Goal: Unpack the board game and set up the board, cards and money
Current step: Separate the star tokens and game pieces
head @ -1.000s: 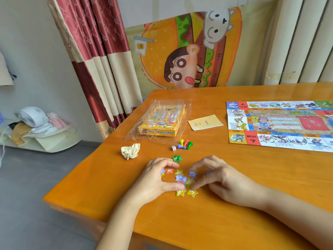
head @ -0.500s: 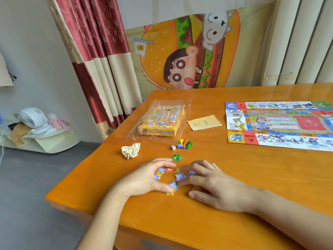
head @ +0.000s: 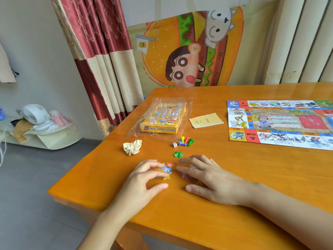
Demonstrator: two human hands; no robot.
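Note:
Several coloured star tokens [head: 167,169] lie in a small pile on the orange table [head: 234,177]. My left hand [head: 144,179] rests over the pile's left side with bent fingertips on the stars and the thumb apart on the table. A few more stars [head: 185,175] peek out from under the spread fingers of my right hand [head: 212,179], which lies flat. One green star [head: 178,154] sits alone just beyond the hands. The game board [head: 281,123] lies unfolded at the right. The yellow game box [head: 164,121] sits in clear wrap.
Coloured pawns [head: 186,141] and a white die [head: 174,144] stand between the box and the stars. A crumpled paper ball [head: 132,147] lies to the left, a yellow leaflet [head: 206,120] beside the box. The table's left edge is close to my left hand.
Both hands have raked the scattered stars together. The stars now sit in two clusters, one under each hand, and the hands have drawn slightly apart.

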